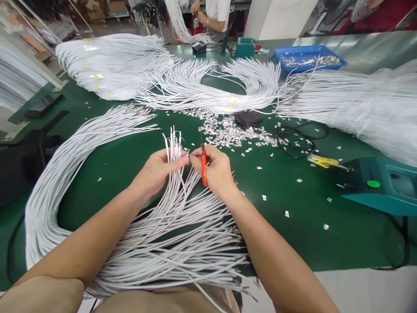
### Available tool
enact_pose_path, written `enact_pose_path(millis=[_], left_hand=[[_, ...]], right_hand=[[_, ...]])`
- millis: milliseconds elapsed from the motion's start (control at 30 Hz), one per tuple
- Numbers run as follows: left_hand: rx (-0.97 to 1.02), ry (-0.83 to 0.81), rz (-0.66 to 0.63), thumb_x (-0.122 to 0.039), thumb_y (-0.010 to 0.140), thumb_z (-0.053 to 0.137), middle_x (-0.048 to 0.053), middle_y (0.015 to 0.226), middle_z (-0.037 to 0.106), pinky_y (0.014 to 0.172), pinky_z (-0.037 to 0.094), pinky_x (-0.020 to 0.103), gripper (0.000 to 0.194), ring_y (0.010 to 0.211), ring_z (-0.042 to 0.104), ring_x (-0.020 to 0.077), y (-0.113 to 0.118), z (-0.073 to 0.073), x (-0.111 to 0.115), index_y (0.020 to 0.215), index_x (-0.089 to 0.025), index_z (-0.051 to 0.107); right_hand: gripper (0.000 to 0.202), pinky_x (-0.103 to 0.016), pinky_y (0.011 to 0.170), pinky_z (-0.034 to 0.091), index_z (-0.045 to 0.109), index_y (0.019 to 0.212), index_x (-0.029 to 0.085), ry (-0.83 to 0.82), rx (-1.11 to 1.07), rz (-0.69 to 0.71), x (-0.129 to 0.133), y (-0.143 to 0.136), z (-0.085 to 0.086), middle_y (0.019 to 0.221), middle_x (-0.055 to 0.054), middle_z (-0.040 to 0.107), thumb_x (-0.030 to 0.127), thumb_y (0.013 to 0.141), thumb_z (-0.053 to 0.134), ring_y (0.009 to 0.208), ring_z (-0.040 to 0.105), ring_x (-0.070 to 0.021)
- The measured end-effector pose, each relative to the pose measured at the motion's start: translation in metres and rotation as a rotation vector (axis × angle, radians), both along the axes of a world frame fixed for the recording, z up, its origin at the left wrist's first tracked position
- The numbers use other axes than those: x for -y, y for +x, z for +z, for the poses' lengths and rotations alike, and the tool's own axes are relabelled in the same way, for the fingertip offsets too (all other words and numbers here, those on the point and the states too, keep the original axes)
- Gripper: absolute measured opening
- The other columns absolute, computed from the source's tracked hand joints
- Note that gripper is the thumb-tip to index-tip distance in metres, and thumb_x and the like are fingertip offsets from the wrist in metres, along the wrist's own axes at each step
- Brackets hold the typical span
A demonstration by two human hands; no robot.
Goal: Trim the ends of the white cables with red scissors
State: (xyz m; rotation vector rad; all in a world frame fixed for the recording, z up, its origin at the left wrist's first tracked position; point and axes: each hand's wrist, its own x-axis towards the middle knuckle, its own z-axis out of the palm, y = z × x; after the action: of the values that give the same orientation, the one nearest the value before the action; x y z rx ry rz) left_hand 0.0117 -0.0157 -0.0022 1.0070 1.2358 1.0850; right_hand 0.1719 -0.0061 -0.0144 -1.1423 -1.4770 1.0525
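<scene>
My left hand is closed around a small bunch of white cables, whose stripped ends point up and away from me. Close beside it, my right hand holds a pair of small cutters with orange handles, dark tips pointing away. The right thumb and forefinger meet the left fingertips at one cable end; what is pinched there is too small to make out. Below both hands a large bundle of white cables spreads over the table's near edge and loops round to the left.
Small silvery pieces lie scattered around a black box. More cable bundles line the back, near a blue tray. A teal machine and yellow-handled pliers are at right. A person works across the table.
</scene>
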Motion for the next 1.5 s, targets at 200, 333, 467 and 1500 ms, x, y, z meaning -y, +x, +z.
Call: enact_pose_path(millis=[200, 333, 467, 1500], left_hand=[[0.030, 0.023, -0.016, -0.026, 0.062, 0.086, 0.003, 0.101, 0.068, 0.085, 0.046, 0.029, 0.033, 0.089, 0.062, 0.0152, -0.005, -0.002, -0.004, 0.087, -0.017, 0.067], [-0.029, 0.075, -0.046, -0.027, 0.063, 0.086, 0.002, 0.092, 0.070, 0.084, 0.047, 0.029, 0.048, 0.083, 0.062, 0.0145, -0.003, -0.003, -0.003, 0.106, -0.019, 0.065], [-0.020, 0.077, -0.123, -0.028, 0.066, 0.083, -0.001, 0.081, 0.066, 0.080, 0.048, 0.028, 0.033, 0.079, 0.062, 0.0138, -0.002, -0.004, -0.003, 0.089, -0.018, 0.062], [-0.192, 0.153, 0.025, -0.028, 0.067, 0.079, 0.000, 0.078, 0.069, 0.078, 0.052, 0.033, 0.031, 0.078, 0.068, 0.0187, -0.005, -0.002, -0.003, 0.082, -0.019, 0.053]], right_hand=[[0.011, -0.025, 0.064, 0.040, 0.066, 0.068, 0.018, -0.096, -0.038, 0.005, -0.002, 0.001, -0.001, 0.070, 0.002, 0.059, 0.028, 0.071, 0.069, 0.066, 0.051, -0.0107], [0.013, -0.027, 0.068, 0.041, 0.069, 0.071, 0.018, -0.094, -0.162, -0.028, -0.003, 0.003, 0.007, 0.072, 0.002, 0.061, 0.031, 0.072, 0.070, 0.068, 0.052, -0.0107], [0.020, -0.026, 0.064, 0.041, 0.068, 0.070, 0.018, -0.235, -0.273, 0.074, -0.003, 0.005, 0.010, 0.067, 0.002, 0.059, 0.038, 0.072, 0.070, 0.063, 0.050, -0.0100], [0.026, -0.029, 0.057, 0.030, 0.056, 0.062, 0.018, 0.113, 0.823, 0.084, -0.006, 0.009, -0.010, 0.075, -0.006, 0.061, 0.029, 0.085, 0.056, 0.069, 0.053, -0.0163]])
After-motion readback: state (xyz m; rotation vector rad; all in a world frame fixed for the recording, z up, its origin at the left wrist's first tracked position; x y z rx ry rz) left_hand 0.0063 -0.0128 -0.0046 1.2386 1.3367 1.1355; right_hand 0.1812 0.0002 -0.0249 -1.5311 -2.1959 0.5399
